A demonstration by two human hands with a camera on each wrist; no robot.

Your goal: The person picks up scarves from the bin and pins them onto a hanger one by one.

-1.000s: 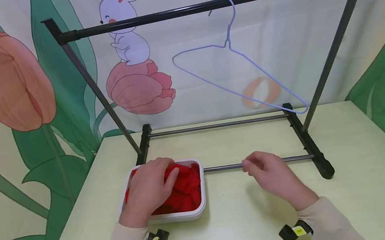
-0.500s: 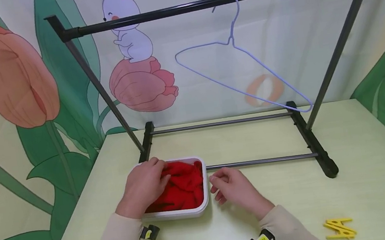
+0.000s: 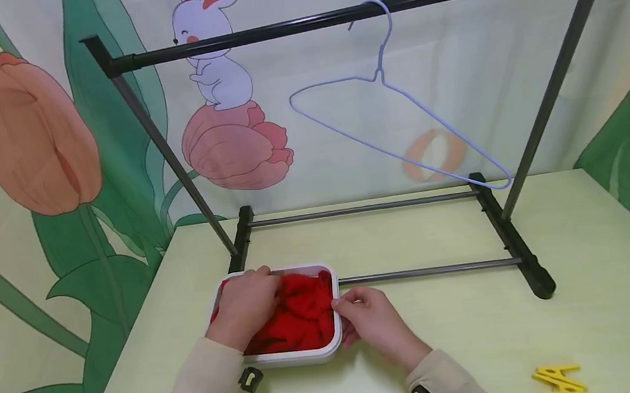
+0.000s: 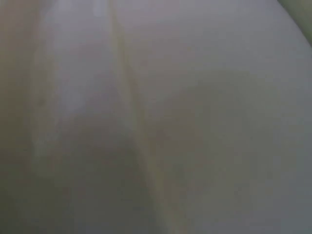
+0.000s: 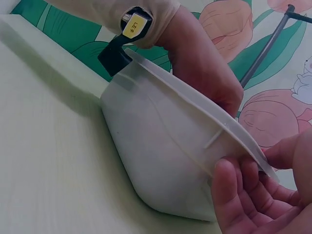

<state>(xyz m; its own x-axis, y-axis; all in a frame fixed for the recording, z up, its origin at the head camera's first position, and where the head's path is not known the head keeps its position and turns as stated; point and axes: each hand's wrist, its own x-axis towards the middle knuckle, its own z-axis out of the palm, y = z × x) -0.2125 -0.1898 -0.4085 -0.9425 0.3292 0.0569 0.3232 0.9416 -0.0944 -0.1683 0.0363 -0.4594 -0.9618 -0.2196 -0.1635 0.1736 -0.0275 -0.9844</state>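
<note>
A white plastic tub [image 3: 297, 359] stands at the left front of the rack and holds red cloth [image 3: 302, 307]. From above, my left hand [image 3: 246, 308] reaches into it, fingers curled down into the cloth, fingertips hidden. My right hand [image 3: 375, 323] grips the tub's right rim, thumb over the top and fingers underneath, as the right wrist view shows with the tub's pale wall [image 5: 156, 136]. Only a blurred, pale tub surface [image 4: 195, 122] fills the left wrist view.
A black garment rack [image 3: 292, 25] stands on the pale table [image 3: 459, 337], with a lilac wire hanger [image 3: 382, 71] on its top bar. Yellow clothespins [image 3: 559, 382] lie at the front right. Behind hangs a curtain printed with tulips and a rabbit.
My right hand has moved left from beside the rack's lower bar to the tub's rim and taken hold there. My left hand's fingers have curled down into the red cloth. Yellow clothespins have come into view.
</note>
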